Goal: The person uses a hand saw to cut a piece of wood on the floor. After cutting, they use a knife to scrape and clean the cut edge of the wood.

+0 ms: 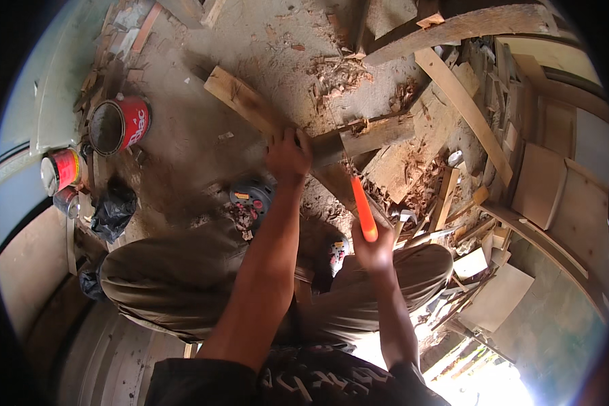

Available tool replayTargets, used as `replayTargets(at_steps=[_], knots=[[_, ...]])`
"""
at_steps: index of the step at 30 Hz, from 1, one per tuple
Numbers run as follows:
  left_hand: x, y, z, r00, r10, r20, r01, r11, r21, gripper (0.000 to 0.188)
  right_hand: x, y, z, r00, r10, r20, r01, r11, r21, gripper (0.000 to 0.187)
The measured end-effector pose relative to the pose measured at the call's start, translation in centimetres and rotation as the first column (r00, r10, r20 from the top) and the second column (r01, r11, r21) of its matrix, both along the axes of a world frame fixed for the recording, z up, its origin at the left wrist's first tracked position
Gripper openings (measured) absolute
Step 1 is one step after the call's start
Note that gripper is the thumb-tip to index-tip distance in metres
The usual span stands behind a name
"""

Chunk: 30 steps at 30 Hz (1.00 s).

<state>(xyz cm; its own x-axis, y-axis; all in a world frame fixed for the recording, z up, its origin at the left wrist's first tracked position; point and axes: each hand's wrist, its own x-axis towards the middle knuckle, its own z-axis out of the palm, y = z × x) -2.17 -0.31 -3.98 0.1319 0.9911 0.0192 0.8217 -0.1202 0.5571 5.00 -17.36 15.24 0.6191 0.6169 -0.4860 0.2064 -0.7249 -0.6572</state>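
Observation:
My left hand [287, 159] is closed over wood where two pieces cross, fingers curled on top. One piece is a long diagonal beam [240, 101]. The other is a shorter wooden piece [379, 133] reaching right, its end at my left hand hidden. My right hand [374, 247] is closed round the lower end of a long, narrow, bright orange tool [363, 210]. The tool tilts up toward the shorter piece, where a dark line crosses the wood. Its far end is too thin to make out, so its exact kind is unclear.
A red can [134, 120] lies tipped at the left, near a smaller red-and-yellow can [62, 170] and a black plastic bag [114, 210]. Wood chips [338, 74] litter the floor. Planks and offcuts, including a long strip [467, 111], crowd the right. My shoes are below the beam.

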Motion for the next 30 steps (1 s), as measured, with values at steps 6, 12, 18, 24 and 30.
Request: replayTargets(at_steps=[6, 12, 18, 24, 30], knots=[[0.0, 0.4, 0.4, 0.997, -0.023, -0.072, 0.032, 0.991, 0.127, 0.025, 0.1, -9.2, 5.7, 0.981, 0.155, 0.117, -0.166, 0.982, 0.093, 0.011], [0.6, 0.2, 0.1, 0.997, -0.049, -0.064, 0.048, 0.999, -0.027, 0.024, 1.9, 4.5, -4.5, 0.986, 0.062, 0.152, -0.094, 0.972, 0.214, 0.028], [-0.4, 0.5, 0.9, 0.998, -0.035, -0.060, 0.032, 0.998, -0.046, 0.022, -0.2, -12.7, 8.6, 0.942, 0.317, 0.108, -0.325, 0.943, 0.066, 0.008], [0.5, 0.2, -0.4, 0.995, -0.077, -0.066, 0.077, 0.997, -0.006, 0.022, 1.9, 5.2, -3.6, 0.997, 0.071, 0.001, -0.070, 0.980, 0.185, 0.011], [-0.2, 0.3, 1.7, 0.998, -0.054, -0.017, 0.053, 0.998, -0.045, 0.022, -0.6, -13.1, 7.7, 0.945, 0.303, 0.121, -0.310, 0.950, 0.041, 0.007]])
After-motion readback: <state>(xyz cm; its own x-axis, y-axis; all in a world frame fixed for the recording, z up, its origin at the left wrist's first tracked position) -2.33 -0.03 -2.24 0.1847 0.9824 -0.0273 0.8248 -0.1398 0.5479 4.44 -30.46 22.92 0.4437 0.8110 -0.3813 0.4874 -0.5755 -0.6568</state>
